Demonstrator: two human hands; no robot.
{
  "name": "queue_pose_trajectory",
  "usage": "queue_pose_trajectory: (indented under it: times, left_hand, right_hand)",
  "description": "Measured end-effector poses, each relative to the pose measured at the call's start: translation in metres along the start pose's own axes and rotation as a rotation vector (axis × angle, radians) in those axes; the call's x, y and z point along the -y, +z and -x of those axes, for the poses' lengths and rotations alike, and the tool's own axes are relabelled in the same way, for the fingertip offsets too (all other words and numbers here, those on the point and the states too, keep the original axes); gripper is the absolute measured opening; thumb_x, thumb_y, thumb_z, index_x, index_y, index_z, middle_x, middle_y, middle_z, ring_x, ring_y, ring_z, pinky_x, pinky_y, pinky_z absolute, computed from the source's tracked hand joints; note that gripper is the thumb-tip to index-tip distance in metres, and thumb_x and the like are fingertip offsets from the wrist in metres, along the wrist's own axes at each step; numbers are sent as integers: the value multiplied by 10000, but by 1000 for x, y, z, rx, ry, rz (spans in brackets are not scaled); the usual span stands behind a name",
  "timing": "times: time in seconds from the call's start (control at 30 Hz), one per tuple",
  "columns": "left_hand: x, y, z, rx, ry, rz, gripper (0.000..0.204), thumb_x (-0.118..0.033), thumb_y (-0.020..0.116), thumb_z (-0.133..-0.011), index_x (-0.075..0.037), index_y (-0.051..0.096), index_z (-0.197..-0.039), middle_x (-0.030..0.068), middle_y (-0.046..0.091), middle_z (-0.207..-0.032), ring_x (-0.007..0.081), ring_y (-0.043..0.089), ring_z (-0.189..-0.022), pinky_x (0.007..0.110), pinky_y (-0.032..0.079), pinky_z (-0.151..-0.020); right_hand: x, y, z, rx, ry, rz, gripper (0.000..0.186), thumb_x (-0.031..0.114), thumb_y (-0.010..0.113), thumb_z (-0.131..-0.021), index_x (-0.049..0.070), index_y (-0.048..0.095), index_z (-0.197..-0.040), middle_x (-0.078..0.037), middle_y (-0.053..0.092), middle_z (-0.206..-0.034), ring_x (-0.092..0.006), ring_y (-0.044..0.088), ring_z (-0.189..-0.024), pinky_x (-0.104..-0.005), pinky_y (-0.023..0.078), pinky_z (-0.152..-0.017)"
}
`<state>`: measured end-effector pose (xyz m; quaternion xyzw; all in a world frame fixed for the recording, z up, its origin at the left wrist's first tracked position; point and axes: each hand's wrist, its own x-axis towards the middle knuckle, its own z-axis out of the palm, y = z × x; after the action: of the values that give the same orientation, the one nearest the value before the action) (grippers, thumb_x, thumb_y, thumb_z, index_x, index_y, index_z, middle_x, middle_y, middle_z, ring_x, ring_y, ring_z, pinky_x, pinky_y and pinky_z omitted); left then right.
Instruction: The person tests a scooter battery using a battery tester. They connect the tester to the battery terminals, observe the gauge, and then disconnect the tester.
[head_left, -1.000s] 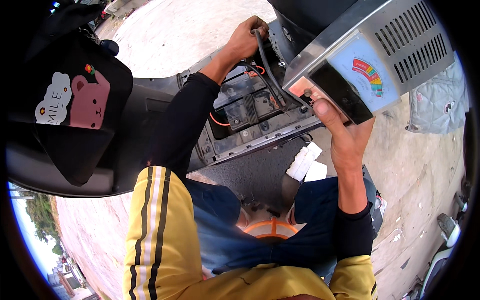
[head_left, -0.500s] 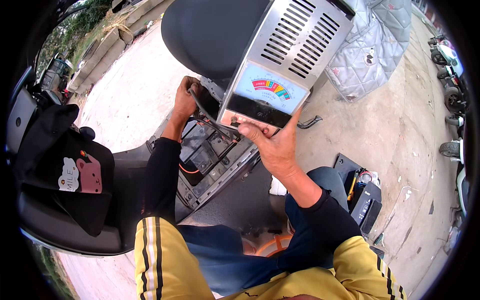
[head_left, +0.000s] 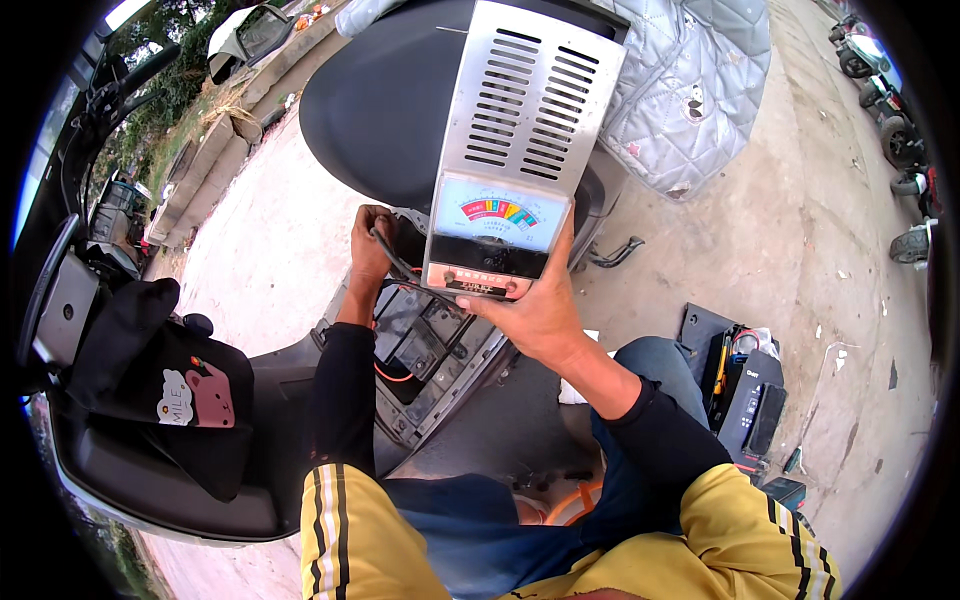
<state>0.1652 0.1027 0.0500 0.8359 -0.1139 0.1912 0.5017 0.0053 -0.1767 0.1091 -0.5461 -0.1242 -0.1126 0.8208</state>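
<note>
A silver battery load tester (head_left: 520, 130) with slotted vents and a coloured dial is tilted over the scooter's black seat (head_left: 380, 110). My right hand (head_left: 545, 310) grips its lower right corner, thumb along the bottom edge. To the left of the tester, my left hand (head_left: 370, 245) is closed at the front of the seat, by the open frame. A thick black cable (head_left: 395, 258) runs from its fingers toward the underside of the tester; the cable's end is hidden. Below both hands lies the scooter's open floor compartment (head_left: 425, 345), with dark parts and an orange wire inside.
A grey quilted cover (head_left: 690, 100) hangs off the seat's right side. On the ground at right sits a black tool case (head_left: 745, 390) with tools and wires. A black cloth bag (head_left: 190, 390) hangs over the scooter's front. Parked scooters (head_left: 890, 130) line the far right.
My head view has shifted, so the scene sits differently. The tester has turned more upright, its dial facing me more squarely. Both hands keep their holds.
</note>
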Motion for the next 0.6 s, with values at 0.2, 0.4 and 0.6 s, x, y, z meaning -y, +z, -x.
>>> queue_pose_trajectory:
  times: [0.2, 0.4, 0.6]
  left_hand:
    - [12, -9, 5, -55, -100, 73, 167, -137, 451, -1018, -2, 536, -972, 46, 602, -771, 107, 532, -657, 272, 463, -615]
    - [1, -10, 2, -50, -69, 7, 120, -73, 466, -960, 9, 553, -973, 74, 602, -800, 129, 536, -697, 285, 458, -650]
    - [2, -7, 7, -40, -71, 67, 121, -85, 457, -970, -5, 548, -965, 67, 608, -791, 123, 551, -664, 275, 469, -618]
  right_hand:
    - [-1, 7, 2, 39, 13, -51, 1355, -99, 810, -709, 128, -219, -1560, -187, 301, -1526, -291, 486, -1349, -410, 569, -984]
    - [1, 7, 2, 28, 58, -62, 1352, -100, 833, -694, 75, -203, -1545, -193, 415, -1429, -263, 596, -1221, -370, 573, -973]
    - [-3, 6, 2, 18, 108, -131, 1438, -75, 879, -636, 102, -210, -1560, -182, 318, -1517, -267, 504, -1320, -376, 510, -1045]
